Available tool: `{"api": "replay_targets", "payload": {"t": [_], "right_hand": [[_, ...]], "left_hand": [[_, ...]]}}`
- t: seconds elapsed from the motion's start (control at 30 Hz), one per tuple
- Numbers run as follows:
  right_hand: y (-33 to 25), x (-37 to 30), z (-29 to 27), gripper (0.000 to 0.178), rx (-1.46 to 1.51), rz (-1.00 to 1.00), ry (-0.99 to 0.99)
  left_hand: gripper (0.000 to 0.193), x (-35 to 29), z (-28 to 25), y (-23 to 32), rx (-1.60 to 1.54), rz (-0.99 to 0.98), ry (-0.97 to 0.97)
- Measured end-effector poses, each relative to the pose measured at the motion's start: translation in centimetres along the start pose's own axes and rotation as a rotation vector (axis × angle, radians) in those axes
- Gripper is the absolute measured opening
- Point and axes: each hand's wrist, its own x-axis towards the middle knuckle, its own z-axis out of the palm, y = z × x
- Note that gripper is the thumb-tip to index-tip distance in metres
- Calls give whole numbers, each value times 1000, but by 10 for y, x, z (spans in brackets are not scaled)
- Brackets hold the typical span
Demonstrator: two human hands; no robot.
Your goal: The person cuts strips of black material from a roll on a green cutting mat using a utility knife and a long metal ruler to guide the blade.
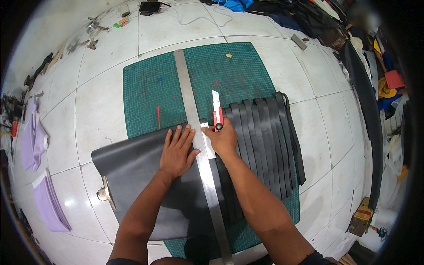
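A long steel ruler (187, 97) lies lengthwise across a black leather-like sheet (141, 190) and the green gridded cutting mat (150, 84) under it. My left hand (178, 152) rests flat on the sheet, fingers spread, with its thumb at the ruler's left edge. Held in my right hand (224, 140) is a red cutter knife (217, 110), its blade pointing away from me. The thumb and fingertips of that hand also touch a narrow white strip (209, 145) beside the ruler. Several cut black strips (265, 145) lie side by side to the right, partly behind my right forearm.
A metal clip (105, 194) grips the sheet's left edge. Folded lilac cloth (52, 205) lies on the white tiled floor at left. Dark fabric and clutter (309, 28) fill the far right. A small grey block (299, 41) sits beyond the mat.
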Motion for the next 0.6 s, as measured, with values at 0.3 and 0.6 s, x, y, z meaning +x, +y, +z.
{"api": "replay_targets", "payload": {"t": [0.3, 0.6], "right_hand": [[-10, -16, -27, 44, 154, -20, 71], [84, -199, -143, 41, 145, 120, -224]], "left_hand": [[68, -1, 9, -1, 4, 34, 104], [83, 2, 4, -7, 19, 5, 3]]}}
